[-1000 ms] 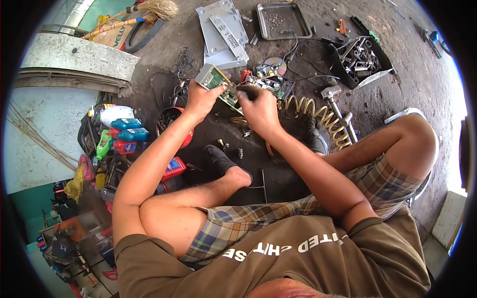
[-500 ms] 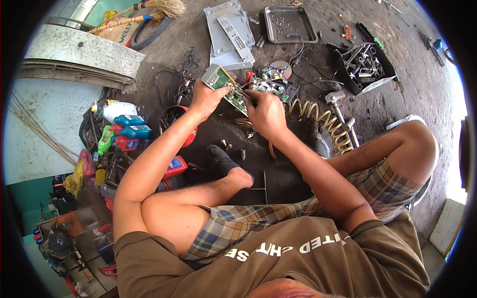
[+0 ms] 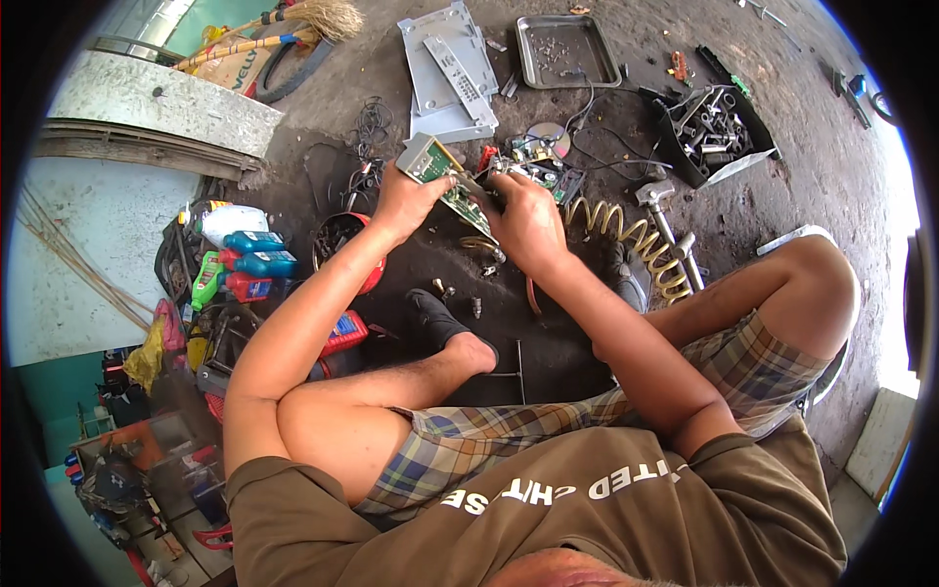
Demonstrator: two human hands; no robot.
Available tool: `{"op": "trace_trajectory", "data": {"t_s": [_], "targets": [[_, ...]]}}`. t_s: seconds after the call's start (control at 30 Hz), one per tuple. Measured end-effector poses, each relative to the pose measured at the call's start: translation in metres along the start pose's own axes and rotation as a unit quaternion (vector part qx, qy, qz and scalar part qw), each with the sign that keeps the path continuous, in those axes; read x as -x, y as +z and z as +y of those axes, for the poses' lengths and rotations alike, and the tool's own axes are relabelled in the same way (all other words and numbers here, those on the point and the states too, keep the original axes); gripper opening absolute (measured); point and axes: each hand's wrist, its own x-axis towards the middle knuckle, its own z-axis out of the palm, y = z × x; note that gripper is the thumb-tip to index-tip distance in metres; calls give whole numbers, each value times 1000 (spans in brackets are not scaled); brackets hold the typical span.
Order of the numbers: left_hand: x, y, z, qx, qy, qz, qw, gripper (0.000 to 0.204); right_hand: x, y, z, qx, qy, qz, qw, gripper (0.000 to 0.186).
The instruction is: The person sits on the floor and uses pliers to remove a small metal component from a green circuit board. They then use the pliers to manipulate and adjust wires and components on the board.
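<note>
A green circuit board with a silver metal piece at its upper left end is held up over the floor, tilted. My left hand is closed round its left side, thumb on top. Against the board's right part, my right hand is closed on a dark-handled tool; the fingers hide most of it, and its kind cannot be made out. Just beyond lie other circuit boards with loose parts and a disc. Small metal fittings rest on the floor below my hands.
Grey metal panels and a metal tray of small bits lie at the far side. Right are a black box of sockets and wrenches, a hammer and a coiled hose. Bottles and a red bowl stand left.
My right hand has turned slightly and its fingers have shifted on the tool at the board. The left hand keeps its hold on the board, almost in place.
</note>
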Motion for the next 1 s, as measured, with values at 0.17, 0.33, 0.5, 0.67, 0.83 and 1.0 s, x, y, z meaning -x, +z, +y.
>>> {"op": "trace_trajectory", "data": {"t_s": [0.17,0.33,0.5,0.67,0.83,1.0], "targets": [[-2,3,-8,51,0,30,998,24,2,6,-15,-270,265,37,925,33],[-2,1,-13,54,-1,34,998,25,-1,6,1,-551,433,22,713,31],[-6,-1,-15,45,-21,24,998,28,3,16,10,-412,218,71,882,29],[-6,-5,-28,40,-32,56,997,30,5,9,-12,-209,227,62,949,34],[-5,-6,-19,34,-25,38,998,30,-9,-7,-4,-173,212,-35,961,33],[-7,-12,-25,60,-55,52,995,29,-5,-7,-18,-305,190,-61,931,39]]}}
